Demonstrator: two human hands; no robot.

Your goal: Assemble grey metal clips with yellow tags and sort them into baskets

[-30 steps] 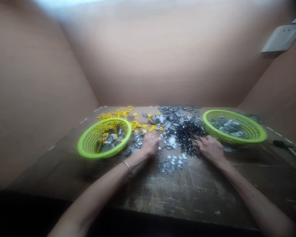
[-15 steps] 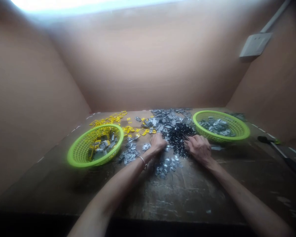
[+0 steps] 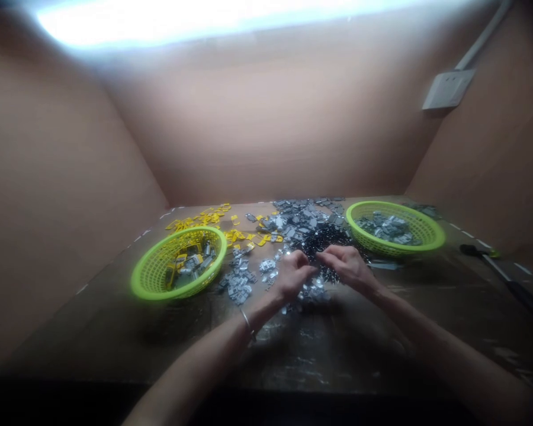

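My left hand (image 3: 294, 274) is closed in a pinch above the piles of small parts; whatever its fingertips hold is too small to make out. Close beside it, my right hand (image 3: 344, 264) also pinches, its fingertips almost meeting the left ones, and what lies in them is hidden. Just behind both hands spreads a heap of small black pieces (image 3: 326, 236). Silvery flat pieces (image 3: 316, 290) lie below the hands, partly covered by them. Left of my left hand are more silver metal pieces (image 3: 240, 281).
A green basket (image 3: 144, 281) at left holds yellow and silver parts; another green basket (image 3: 393, 249) at right holds grey pieces. Yellow frames (image 3: 199, 218) and grey plates (image 3: 306, 212) lie at the back. A black-handled tool (image 3: 522, 290) rests at far right, below a wall socket (image 3: 448, 89).
My right hand has moved left and off the black heap. My left hand has turned and come slightly nearer, so the two hands' fingertips are now close together. The view has shifted slightly.
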